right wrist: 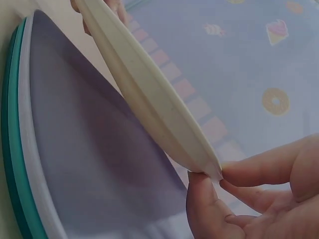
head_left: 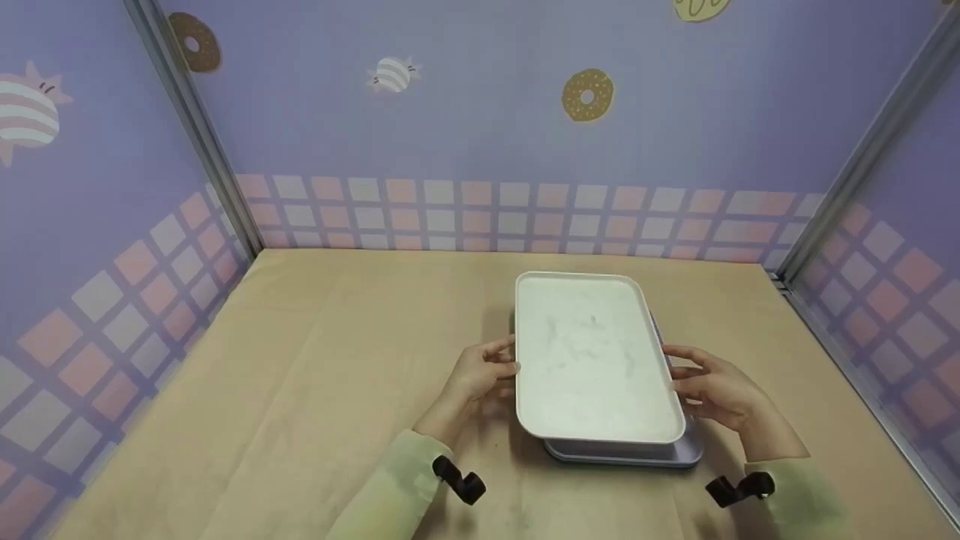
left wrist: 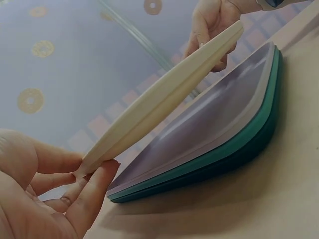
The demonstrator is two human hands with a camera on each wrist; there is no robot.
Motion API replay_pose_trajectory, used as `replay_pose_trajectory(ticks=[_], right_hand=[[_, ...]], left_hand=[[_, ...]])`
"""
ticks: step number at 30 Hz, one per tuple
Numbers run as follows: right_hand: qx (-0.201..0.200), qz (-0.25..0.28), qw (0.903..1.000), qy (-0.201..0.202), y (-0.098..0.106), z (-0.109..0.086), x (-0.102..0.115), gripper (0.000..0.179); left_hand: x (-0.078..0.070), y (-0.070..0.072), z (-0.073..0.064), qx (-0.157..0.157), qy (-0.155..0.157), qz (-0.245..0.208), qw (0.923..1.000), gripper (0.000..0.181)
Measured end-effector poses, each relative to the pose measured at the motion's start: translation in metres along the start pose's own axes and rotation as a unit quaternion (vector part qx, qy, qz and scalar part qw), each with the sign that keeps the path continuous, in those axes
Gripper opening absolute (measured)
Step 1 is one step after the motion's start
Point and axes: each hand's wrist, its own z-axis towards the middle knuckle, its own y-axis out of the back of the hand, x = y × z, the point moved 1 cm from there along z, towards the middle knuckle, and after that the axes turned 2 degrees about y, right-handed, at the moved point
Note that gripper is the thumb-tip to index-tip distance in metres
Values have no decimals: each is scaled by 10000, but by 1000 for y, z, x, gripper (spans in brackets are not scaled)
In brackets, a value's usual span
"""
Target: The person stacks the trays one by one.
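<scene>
A white rectangular tray (head_left: 592,360) with rounded corners is held up by both hands, one at each long side. My left hand (head_left: 482,371) pinches its left rim between thumb and fingers. On the opposite rim, my right hand (head_left: 712,386) pinches it the same way. Under it lies a stack of trays, apart from the white one in both wrist views. The topmost is a greyish-purple tray (right wrist: 99,129); green trays (left wrist: 249,130) show beneath its edge. Faint grey smudges mark the white tray's upper face.
The stack rests on a table with a beige cover (head_left: 360,360). Purple walls (head_left: 480,112) with pink and white checks enclose the back and both sides. Metal posts (head_left: 199,127) stand at the back corners.
</scene>
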Motion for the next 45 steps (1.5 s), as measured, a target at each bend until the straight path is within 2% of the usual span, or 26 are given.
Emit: replay_pose_trajectory(ticks=[9,16,21,27,38,45], right_hand=[[78,157,9998,-101,23,-6,-17,76],[184,334,9992,-78,32,-8,-25,72],[165,393,9991,-53,34,-8,-27,73],[7,165,9998,-113,33,-6,-30,78],[-150,-125,9996,-202,30,-5,-31,79],[-352,-511,9974,-370,26,-6,-30,77]], left_hand=[[7,-26,5,66,-62,-5,10000,56],[14,-36,8,33,83,240,9997,54],[18,-39,10,48,190,221,9996,56],[20,-40,9,54,252,260,9993,57],[26,-40,7,75,-32,393,9992,56],[26,-41,7,11,-212,588,9980,54]])
